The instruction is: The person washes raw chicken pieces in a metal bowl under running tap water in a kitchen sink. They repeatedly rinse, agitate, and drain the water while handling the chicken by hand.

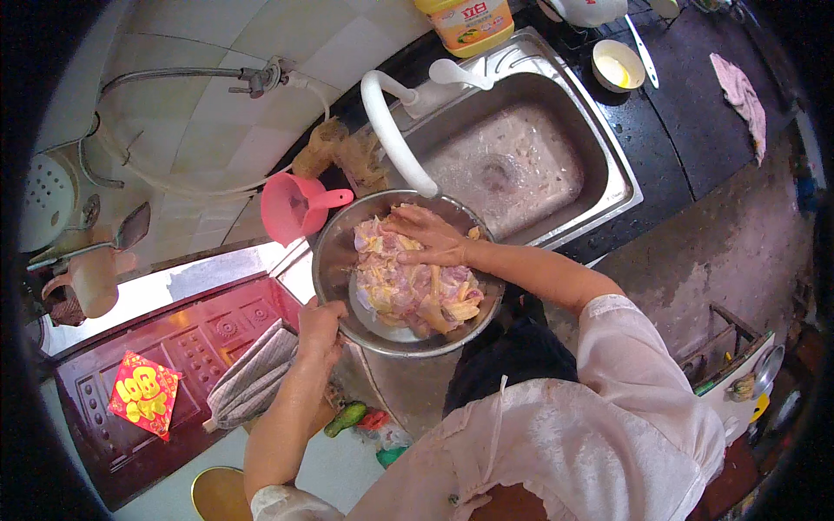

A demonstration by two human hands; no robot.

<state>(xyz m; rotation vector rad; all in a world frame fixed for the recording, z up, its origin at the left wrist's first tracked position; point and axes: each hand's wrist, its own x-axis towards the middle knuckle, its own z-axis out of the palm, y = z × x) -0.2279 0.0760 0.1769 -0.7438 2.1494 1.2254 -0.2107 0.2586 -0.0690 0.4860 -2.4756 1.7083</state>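
A round metal basin [493, 306] is tilted over the near left corner of the stainless steel sink [515, 150], and raw poultry pieces [417, 286] lie heaped in it. My left hand [322, 325] grips the basin's rim at its left side. Flat on the far part of the meat rests my right hand [423, 238], fingers spread, pressing or touching the pieces. The white faucet spout [391, 130] arches down to the basin's far rim. A little cloudy liquid [378, 322] shows at the bottom of the basin.
Left of the basin is a pink plastic dipper [293, 208]. Behind the sink stands a yellow detergent jug [469, 26]. A bowl [618, 65] with a yellowish residue, a white-handled utensil [642, 52] and a pink cloth [743, 101] lie on the dark counter at right.
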